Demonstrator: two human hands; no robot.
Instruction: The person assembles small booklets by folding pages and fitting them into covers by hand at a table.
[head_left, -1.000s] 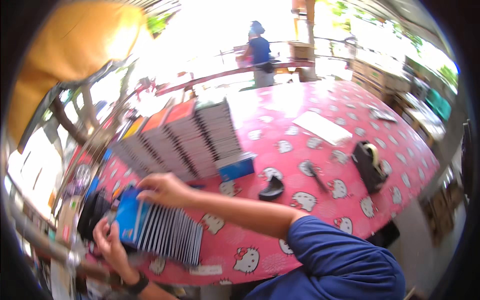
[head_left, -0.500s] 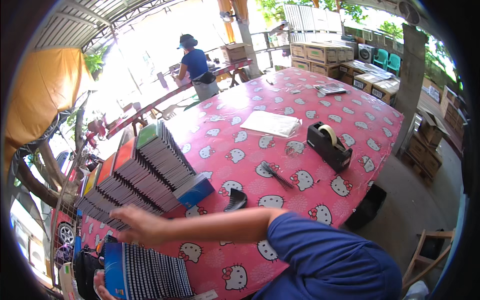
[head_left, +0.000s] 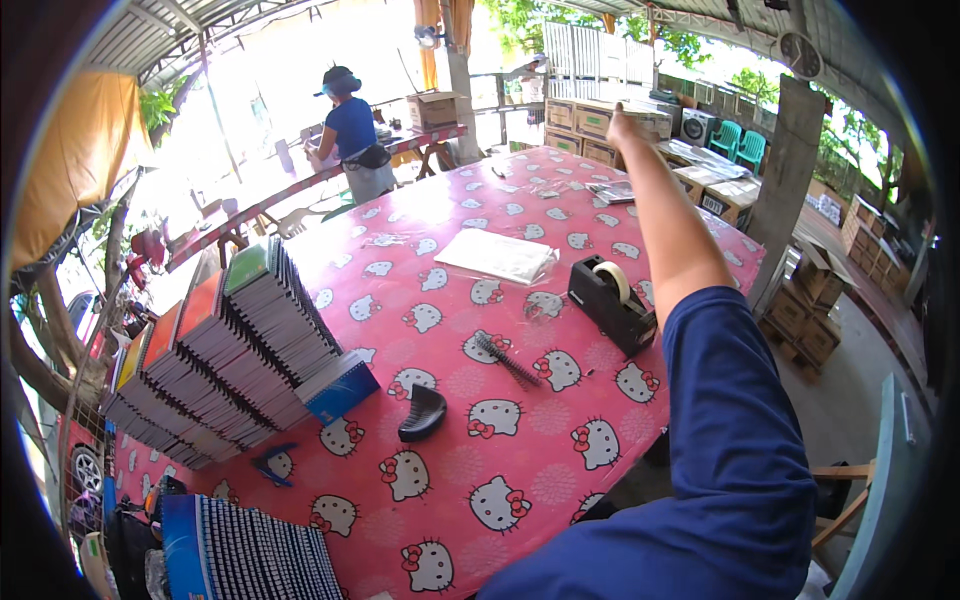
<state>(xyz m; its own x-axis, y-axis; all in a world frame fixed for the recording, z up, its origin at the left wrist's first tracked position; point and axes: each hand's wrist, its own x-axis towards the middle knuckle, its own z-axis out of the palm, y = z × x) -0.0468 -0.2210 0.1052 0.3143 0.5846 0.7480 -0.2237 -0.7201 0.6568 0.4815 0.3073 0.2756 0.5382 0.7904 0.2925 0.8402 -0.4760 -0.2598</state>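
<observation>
My right hand [head_left: 624, 130] is raised at the end of my outstretched arm, in front of the far cardboard boxes and away from the table top. It is small and foreshortened, so its fingers cannot be made out well. My left hand is out of sight. At the lower left a row of blue-covered spiral notebooks [head_left: 270, 555] lies fanned along the near table edge. Behind it rise tall stacks of spiral notebooks [head_left: 215, 375] with green, red and yellow covers, and a blue notebook [head_left: 345, 388] sits at their right side.
On the pink patterned table [head_left: 555, 485] are a black curved object [head_left: 422, 413], a black coil [head_left: 508, 360], a tape dispenser [head_left: 608, 310], white plastic sheets [head_left: 495, 255] and a small blue tool [head_left: 268, 464]. A person [head_left: 350, 130] stands at another table beyond.
My right arm has swung from above the notebooks at the left, up and across to the right. My left hand, beside the near notebooks before, has gone from view. The view has shifted.
</observation>
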